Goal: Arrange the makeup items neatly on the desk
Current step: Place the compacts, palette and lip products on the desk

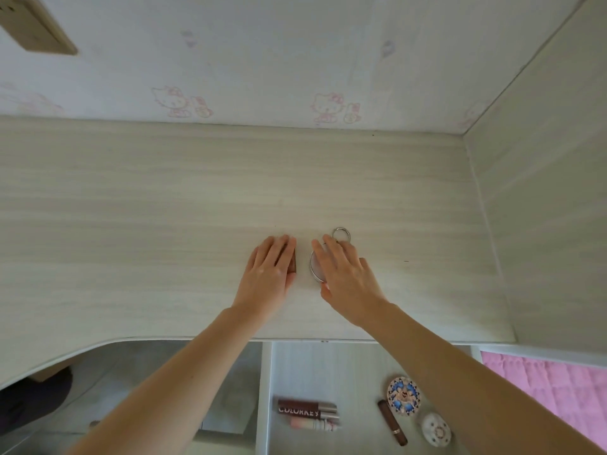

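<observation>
Single head-worn wide-angle view, steep downward tilt, close over the desk point(164, 198).
Faces the wall behind the desk; open drawer point(328, 372) at the desk's near edge.

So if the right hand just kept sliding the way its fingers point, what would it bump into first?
Probably the metal ring lying just past the fingertips of the right hand, which rests over a round silver-rimmed compact. Beyond the ring the desk looks bare up to the back wall.
</observation>
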`<move>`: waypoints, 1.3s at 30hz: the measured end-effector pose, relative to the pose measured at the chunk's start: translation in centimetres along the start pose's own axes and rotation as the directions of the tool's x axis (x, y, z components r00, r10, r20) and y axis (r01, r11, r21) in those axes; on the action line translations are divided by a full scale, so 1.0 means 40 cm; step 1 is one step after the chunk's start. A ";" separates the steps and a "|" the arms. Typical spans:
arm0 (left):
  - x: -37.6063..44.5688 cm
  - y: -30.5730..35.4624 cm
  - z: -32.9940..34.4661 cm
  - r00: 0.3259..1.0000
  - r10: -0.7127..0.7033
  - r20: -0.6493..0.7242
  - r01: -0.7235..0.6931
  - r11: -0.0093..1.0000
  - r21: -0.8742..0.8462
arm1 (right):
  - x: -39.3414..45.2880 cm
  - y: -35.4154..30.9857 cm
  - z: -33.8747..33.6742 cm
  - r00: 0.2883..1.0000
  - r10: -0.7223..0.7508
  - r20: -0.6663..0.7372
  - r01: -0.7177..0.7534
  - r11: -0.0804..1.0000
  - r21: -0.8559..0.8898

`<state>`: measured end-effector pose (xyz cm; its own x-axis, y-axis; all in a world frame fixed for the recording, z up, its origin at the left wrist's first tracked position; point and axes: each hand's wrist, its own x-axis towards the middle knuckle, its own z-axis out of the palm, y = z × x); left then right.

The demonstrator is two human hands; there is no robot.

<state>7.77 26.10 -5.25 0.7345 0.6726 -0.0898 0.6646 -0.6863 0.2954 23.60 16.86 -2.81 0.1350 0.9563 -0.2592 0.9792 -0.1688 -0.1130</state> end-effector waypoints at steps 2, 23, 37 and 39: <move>-0.012 0.005 0.001 1.000 -0.007 -0.019 0.008 1.000 0.004 | -0.009 -0.003 -0.004 1.000 0.005 -0.019 -0.005 1.000 0.006; 0.084 -0.004 0.036 0.984 -0.111 -0.136 0.080 0.974 -0.211 | 0.126 0.039 0.013 0.999 -0.047 -0.019 0.046 0.997 -0.056; 0.154 -0.035 0.030 0.979 -0.042 -0.201 0.010 0.987 -0.158 | 0.200 0.059 -0.016 1.000 -0.022 -0.012 0.021 0.999 -0.042; 0.155 -0.037 0.025 0.979 -0.045 -0.201 0.013 0.988 -0.157 | 0.196 0.059 -0.021 1.000 -0.020 -0.005 0.020 0.999 -0.042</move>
<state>11.47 31.00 -7.19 0.6613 0.7447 0.0901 0.6447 -0.6256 0.4394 27.09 24.15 -4.31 0.1163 0.9607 -0.2520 0.9872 -0.1397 -0.0773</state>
